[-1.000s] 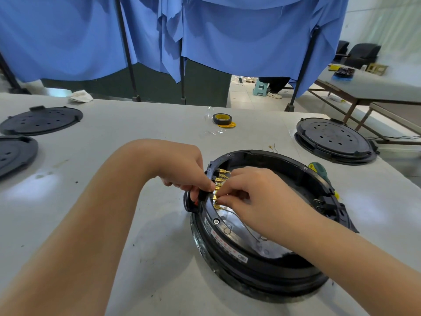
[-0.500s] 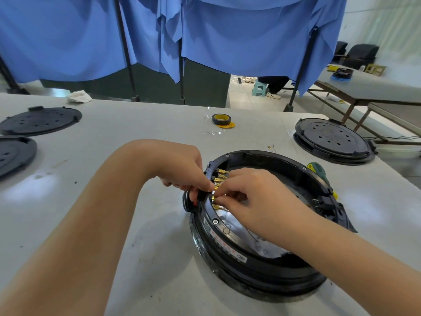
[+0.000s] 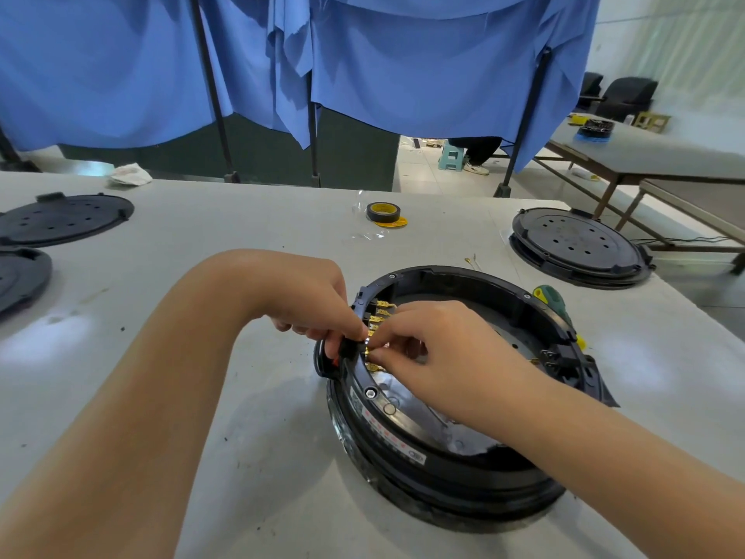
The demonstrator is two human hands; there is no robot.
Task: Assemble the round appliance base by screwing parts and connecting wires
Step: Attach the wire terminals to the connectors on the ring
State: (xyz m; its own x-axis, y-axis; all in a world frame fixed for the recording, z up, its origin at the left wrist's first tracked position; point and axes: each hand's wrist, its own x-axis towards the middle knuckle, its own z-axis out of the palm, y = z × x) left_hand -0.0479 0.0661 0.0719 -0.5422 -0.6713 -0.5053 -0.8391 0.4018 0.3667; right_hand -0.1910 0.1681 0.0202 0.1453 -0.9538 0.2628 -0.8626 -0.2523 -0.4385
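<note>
At the table's (image 3: 242, 236) 5 o'clock sits the round base (image 3: 443, 449). On its 10 o'clock rim your left hand (image 3: 310, 300) pinches the black connector block (image 3: 347, 351); your right hand (image 3: 439, 349), fingers curled, pinches a brass terminal (image 3: 373, 349) beside it.

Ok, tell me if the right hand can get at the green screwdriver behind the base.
Probably yes: the screwdriver lies uncovered beyond the base rim, nothing blocking it, but the right hand must first release the brass terminals.
</note>
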